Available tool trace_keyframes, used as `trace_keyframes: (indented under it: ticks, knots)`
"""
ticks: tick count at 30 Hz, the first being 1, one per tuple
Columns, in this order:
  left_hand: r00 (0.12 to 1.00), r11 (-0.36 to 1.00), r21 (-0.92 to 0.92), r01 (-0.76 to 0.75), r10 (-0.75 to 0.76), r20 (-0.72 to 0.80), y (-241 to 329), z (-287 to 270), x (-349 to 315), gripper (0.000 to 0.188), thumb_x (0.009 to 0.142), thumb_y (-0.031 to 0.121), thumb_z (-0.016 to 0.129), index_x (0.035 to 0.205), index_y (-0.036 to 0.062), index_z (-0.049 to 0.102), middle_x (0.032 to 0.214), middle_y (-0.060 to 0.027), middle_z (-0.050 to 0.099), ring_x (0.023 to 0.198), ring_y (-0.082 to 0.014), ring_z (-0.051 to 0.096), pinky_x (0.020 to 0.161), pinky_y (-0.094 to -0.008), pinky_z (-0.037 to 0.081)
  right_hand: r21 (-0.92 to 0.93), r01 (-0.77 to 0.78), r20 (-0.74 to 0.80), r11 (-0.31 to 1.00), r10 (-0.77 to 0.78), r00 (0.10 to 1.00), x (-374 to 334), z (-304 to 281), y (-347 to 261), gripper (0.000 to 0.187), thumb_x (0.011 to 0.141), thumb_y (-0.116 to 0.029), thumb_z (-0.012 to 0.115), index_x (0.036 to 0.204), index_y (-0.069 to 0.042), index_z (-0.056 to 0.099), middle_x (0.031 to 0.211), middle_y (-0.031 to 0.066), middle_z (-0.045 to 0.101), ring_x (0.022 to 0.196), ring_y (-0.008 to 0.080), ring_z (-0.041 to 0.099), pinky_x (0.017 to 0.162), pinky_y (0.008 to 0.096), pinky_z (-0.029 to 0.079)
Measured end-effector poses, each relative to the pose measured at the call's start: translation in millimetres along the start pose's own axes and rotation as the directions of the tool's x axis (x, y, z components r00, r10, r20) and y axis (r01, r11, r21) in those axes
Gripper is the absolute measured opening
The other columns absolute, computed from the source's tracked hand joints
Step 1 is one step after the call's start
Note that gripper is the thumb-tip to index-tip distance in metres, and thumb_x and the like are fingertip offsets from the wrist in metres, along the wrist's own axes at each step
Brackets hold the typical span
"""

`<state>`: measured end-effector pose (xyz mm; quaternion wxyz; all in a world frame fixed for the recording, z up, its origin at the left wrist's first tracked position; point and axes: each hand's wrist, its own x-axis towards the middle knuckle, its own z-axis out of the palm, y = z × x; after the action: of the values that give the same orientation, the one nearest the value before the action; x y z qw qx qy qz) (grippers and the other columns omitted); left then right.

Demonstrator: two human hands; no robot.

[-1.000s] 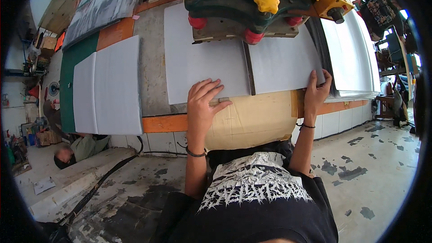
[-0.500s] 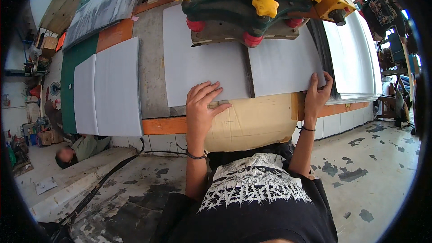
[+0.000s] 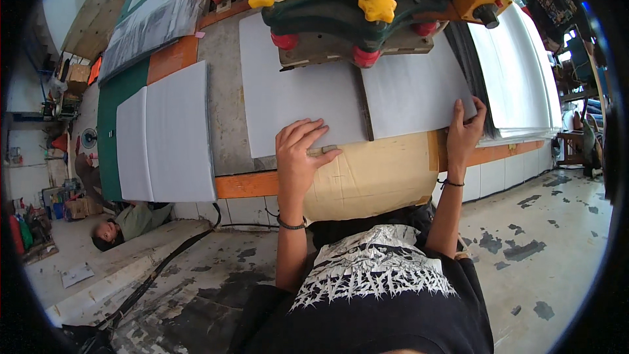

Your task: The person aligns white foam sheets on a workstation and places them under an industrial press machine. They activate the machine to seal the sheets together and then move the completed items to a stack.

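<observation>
An orange-edged desk (image 3: 247, 185) is shown, partly covered by a dark green machine frame (image 3: 327, 18) with yellow knobs. Beneath its near side, two white areas are seen side by side: the left sheet (image 3: 298, 98) and the right sheet (image 3: 414, 98). On the near edge of the former, the left grip (image 3: 298, 147) is rested, fingers spread. By the nearer right grip (image 3: 465, 134), the latter's right edge is apparently pinched; the sheet is extended leftward from it. Between both sheets a dark strip (image 3: 365, 105) is seen, its long axis directed away from the body.
</observation>
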<state>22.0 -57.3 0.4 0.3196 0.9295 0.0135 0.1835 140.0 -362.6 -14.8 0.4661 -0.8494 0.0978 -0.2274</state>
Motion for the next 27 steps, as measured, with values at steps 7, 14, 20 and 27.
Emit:
trace_keyframes:
  ticks: [7, 14, 20, 27]
  knots:
    - [1.0, 1.0, -0.007, -0.025, 0.025, -0.01, 0.0, 1.0, -2.6, 0.045, 0.065, 0.03, 0.086, 0.103, 0.0073, 0.076, 0.116, -0.0043, 0.071, 0.117, -0.0265, 0.059, 0.103, -0.0417, 0.042, -0.031, 0.037, 0.002, 0.999, -0.036, 0.999, -2.4, -1.6, -1.7, 0.04, 0.098, -0.025, 0.064, 0.124, 0.004, 0.054, 0.068, 0.0014, 0.047, 0.061, 0.0111, 0.041, 0.056, 0.0289, 0.037]
    - [0.999, 0.999, -0.054, -0.002, 0.005, 0.043, 3.1, -4.9, -6.9, 0.041, 0.072, 0.03, 0.084, 0.105, 0.0082, 0.076, 0.124, -0.0054, 0.067, 0.123, -0.0279, 0.054, 0.107, -0.0432, 0.04, -0.065, 0.094, 0.052, 0.993, -0.09, 0.995, -8.2, -10.1, 0.5, 0.043, 0.098, -0.022, 0.064, 0.126, 0.008, 0.051, 0.071, 0.0031, 0.051, 0.065, 0.0113, 0.046, 0.057, 0.0295, 0.041]
    - [0.999, 0.999, 0.041, 0.02, -0.019, -0.028, 2.3, -10.4, -25.1, 0.026, 0.078, 0.024, 0.081, 0.1, 0.0113, 0.079, 0.126, -0.0054, 0.066, 0.125, -0.0287, 0.053, 0.108, -0.0443, 0.039, 0.096, 0.132, 0.1, 0.987, -0.141, 0.985, -23.6, -17.4, 11.9, 0.043, 0.097, -0.015, 0.065, 0.127, 0.011, 0.049, 0.082, 0.0061, 0.058, 0.072, 0.011, 0.056, 0.064, 0.0265, 0.047]
    - [0.998, 0.998, 0.054, 0.023, -0.021, -0.053, -1.0, -10.1, -28.3, 0.016, 0.08, 0.025, 0.079, 0.092, 0.0137, 0.08, 0.124, -0.0047, 0.067, 0.125, -0.0285, 0.053, 0.108, -0.0449, 0.036, 0.152, 0.104, 0.131, 0.983, -0.125, 0.984, -23.9, -19.1, 14.3, 0.042, 0.097, -0.014, 0.066, 0.127, 0.01, 0.049, 0.085, 0.0061, 0.06, 0.074, 0.0116, 0.059, 0.065, 0.0265, 0.049]
